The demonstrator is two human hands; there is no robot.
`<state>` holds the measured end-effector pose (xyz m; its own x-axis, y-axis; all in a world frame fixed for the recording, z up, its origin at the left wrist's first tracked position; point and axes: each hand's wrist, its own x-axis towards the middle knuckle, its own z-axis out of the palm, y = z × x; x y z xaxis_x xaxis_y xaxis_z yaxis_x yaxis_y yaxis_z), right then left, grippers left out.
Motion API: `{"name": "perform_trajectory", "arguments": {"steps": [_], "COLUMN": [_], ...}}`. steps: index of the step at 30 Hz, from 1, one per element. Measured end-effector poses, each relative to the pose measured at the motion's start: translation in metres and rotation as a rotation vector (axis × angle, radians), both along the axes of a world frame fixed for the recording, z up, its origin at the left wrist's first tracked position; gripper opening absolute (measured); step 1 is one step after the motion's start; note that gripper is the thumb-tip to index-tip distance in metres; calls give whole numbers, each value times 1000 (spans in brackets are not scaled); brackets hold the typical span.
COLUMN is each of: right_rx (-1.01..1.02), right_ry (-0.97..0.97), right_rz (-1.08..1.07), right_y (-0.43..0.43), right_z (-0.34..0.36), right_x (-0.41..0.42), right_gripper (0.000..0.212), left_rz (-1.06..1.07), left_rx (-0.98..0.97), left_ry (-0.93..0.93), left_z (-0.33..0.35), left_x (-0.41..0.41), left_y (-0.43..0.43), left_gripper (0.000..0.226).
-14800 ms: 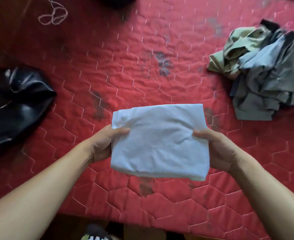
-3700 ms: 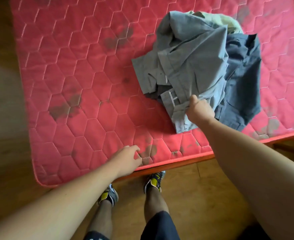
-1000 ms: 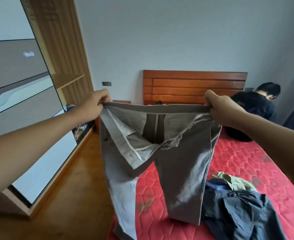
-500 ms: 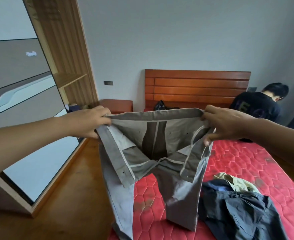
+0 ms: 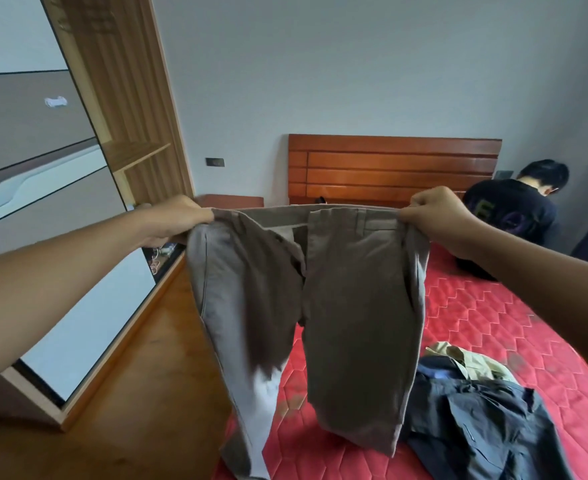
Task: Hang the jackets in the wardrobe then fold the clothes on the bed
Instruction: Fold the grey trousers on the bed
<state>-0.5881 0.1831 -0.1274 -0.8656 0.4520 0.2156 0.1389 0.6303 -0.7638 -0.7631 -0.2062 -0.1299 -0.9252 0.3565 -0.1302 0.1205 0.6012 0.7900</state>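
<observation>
I hold a pair of grey shorts up in the air by the waistband, spread wide over the near corner of the red quilted bed. My left hand grips the left end of the waistband and my right hand grips the right end. Both legs hang straight down, the waistband now pulled flat. On the bed at the lower right lies a heap of dark navy clothing with a pale olive garment partly under it.
A wardrobe with sliding doors and open wooden shelves stands on the left across a strip of wooden floor. A person in a dark shirt sits at the far right by the wooden headboard.
Within the last second I have pulled the waistband taut and closed, so the shorts hang flat instead of gaping open. Earlier I put down a folded white cloth and picked these shorts off the heap.
</observation>
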Motion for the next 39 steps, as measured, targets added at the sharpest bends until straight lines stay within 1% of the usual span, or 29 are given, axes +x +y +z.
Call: {"name": "perform_trajectory", "arguments": {"steps": [2, 6, 8, 11, 13, 15, 16, 18, 19, 22, 24, 26, 27, 28, 29, 30, 32, 33, 34, 35, 36, 38, 39], "right_rx": [-3, -65, -63, -22, 8, 101, 159, 314, 418, 738, 828, 823, 820, 835, 863, 887, 894, 879, 860, 846, 840, 853, 872], "right_ry": [-27, -5, -10, -19, -77, -174, -237, -370, -442, -690, -758, -715, -673, -635, -600, -581, -577, -591, -627, -669, -716, -748, -747], "right_rz": [0, 64, 87, 62, 66, 99, 129, 225, 287, 466, 501, 468, 442, 424, 419, 417, 396, 392, 407, 446, 492, 575, 606], "right_y": [-5, 5, 12, 15, 14, 14, 14, 13, 10, -9, -17, -20, -21, -23, -25, -28, -32, -32, -30, -30, -30, -35, -38], "right_z": [-4, 4, 8, 5, -5, -19, -25, -36, -40, -41, -42, -43, -45, -48, -53, -59, -75, -83, -89, -94, -98, -105, -106], "right_x": [-6, 4, 10, 10, 6, 2, 0, -1, 1, 9, 12, 11, 11, 11, 10, 11, 12, 13, 15, 17, 19, 22, 23], "right_gripper": [43, 41, 42, 43, 40, 36, 34, 30, 33, 43, 48, 42, 35, 29, 24, 22, 16, 16, 20, 29, 38, 53, 57], "left_rz": [-57, -128, -112, -67, -78, -157, -221, -379, -465, -698, -795, -798, -772, -732, -681, -634, -563, -563, -594, -632, -679, -765, -814], "left_rx": [-80, -52, -28, 50, 6, -112, -183, -296, -358, -563, -703, -828, -856, -850, -844, -837, -829, -798, -752, -733, -718, -790, -846], "left_ry": [26, 68, 63, 34, -5, -15, 20, 118, 166, 319, 364, 378, 392, 426, 463, 512, 590, 591, 590, 572, 546, 458, 428], "left_z": [-5, 5, 10, 2, -14, -29, -34, -41, -42, -43, -44, -44, -45, -48, -53, -62, -84, -95, -105, -111, -115, -119, -119], "left_x": [2, 9, 8, 0, -4, -1, 2, 8, 12, 20, 24, 27, 30, 32, 34, 35, 38, 40, 42, 45, 47, 51, 53], "left_y": [7, 8, 7, 7, 11, 15, 17, 21, 23, 30, 35, 42, 46, 50, 55, 60, 67, 69, 70, 70, 70, 74, 78], "left_gripper": [33, 33, 32, 28, 28, 30, 25, 9, 13, 35, 45, 50, 47, 37, 23, 15, 31, 30, 25, 17, 15, 45, 57]}}
